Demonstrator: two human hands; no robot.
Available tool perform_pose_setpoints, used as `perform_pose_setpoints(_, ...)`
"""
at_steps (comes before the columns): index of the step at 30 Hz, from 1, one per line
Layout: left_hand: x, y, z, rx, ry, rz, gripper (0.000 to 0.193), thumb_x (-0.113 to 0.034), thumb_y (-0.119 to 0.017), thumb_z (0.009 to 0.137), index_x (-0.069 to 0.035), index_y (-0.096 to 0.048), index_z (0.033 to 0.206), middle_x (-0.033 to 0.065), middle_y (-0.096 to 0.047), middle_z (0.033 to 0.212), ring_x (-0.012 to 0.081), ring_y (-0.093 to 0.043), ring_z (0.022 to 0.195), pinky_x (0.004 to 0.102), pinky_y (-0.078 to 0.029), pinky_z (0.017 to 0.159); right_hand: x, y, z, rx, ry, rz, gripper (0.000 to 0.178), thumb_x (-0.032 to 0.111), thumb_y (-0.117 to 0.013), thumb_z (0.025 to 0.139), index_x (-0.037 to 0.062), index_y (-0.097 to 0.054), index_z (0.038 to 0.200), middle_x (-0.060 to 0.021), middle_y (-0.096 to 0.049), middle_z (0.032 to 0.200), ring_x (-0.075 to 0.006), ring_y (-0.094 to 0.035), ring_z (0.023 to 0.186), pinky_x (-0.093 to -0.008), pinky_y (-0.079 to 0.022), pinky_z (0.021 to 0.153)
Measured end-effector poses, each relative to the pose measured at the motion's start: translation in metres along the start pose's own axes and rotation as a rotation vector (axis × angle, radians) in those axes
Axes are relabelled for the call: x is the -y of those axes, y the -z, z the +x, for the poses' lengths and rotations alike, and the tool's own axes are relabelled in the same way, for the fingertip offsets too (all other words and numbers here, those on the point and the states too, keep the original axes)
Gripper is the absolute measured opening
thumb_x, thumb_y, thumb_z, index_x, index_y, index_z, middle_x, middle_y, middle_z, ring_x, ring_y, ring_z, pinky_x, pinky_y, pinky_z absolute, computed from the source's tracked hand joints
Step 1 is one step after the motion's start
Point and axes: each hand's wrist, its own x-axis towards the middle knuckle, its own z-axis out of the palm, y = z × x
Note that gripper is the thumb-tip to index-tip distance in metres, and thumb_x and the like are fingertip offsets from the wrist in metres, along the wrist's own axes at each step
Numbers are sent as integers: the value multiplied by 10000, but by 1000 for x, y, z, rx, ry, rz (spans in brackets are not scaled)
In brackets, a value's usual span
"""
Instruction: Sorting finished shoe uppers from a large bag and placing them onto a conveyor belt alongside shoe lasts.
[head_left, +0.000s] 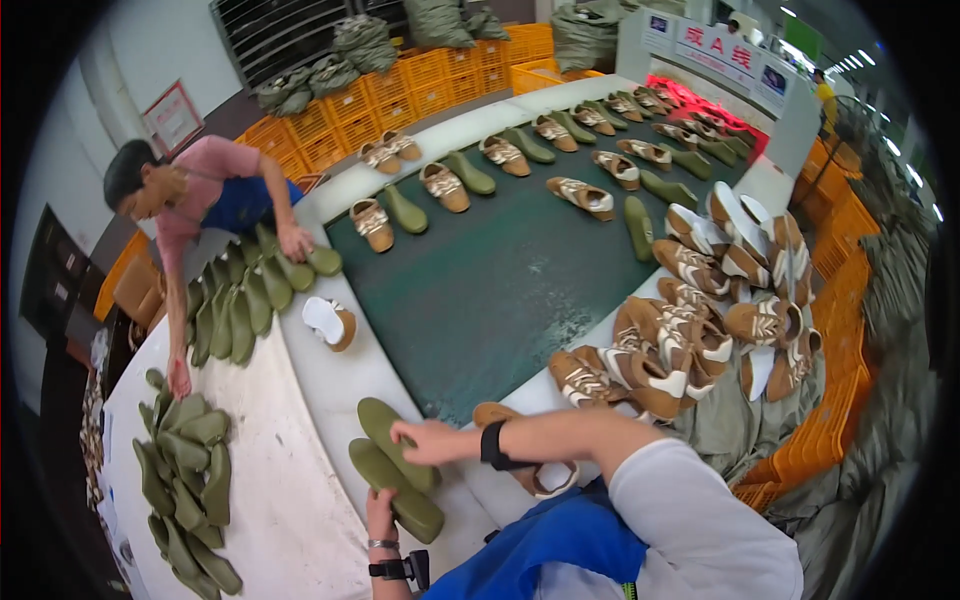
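Two olive-green shoe lasts lie side by side on the white ledge in front of me, sole faces up. My right hand reaches across from the right, its fingers closed over the farther shoe last. Below it, my left hand grips the side of the nearer shoe last; part of its fingers is hidden. Under my right forearm, a brown sneaker is partly covered.
A dark green conveyor belt carries sneakers and lasts. Brown-and-white sneakers are heaped on the right. A co-worker at the left handles lasts beside a last pile. One sneaker lies on its side on the ledge.
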Motion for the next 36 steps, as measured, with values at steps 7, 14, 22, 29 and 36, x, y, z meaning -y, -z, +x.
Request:
perform_pose_setpoints(7,-122,-124,67,287,-95,-299,388,-286,-538,789,-25,-497,1073,94,-575,983,221,-562,885,347,-468,776,-2,235,-26,-155,-281,663,200,212,-509,776,163,-452,961,4,-416,611,-97,-373,465,-252,-272,375)
perform_pose_setpoints(14,-162,-250,205,0,-525,677,381,-307,-579,742,-21,-531,989,136,-596,936,271,-589,810,350,-470,710,-93,378,-67,-245,-173,-529,334,249,-498,730,149,-437,1043,-154,-589,749,-348,-577,758,-432,-436,653)
perform_pose_setpoints(22,-109,-314,238,-6,-387,1266,908,-447,-739,592,-245,-275,1346,233,-419,1120,384,-547,927,420,-471,791,-263,400,-123,-156,-658,-889,395,185,-463,827,340,-455,1190,-146,-574,981,-299,-591,877,-381,-473,734)
perform_pose_setpoints(29,-113,-361,259,2,-459,1463,681,-270,-682,685,-127,-372,1274,231,-492,1070,386,-558,895,387,-483,783,-253,404,-110,-67,-712,-896,429,150,-461,823,312,-430,1220,-160,-565,994,-297,-576,906,-376,-471,741)
perform_pose_setpoints(36,-118,-350,248,274,-476,1528,771,-391,-647,703,-103,-295,1326,228,-587,973,381,-569,897,409,-475,778,-236,410,-113,-174,-734,-728,648,52,-525,706,266,-363,1295,-206,-506,1111,-341,-543,991,-396,-460,814)
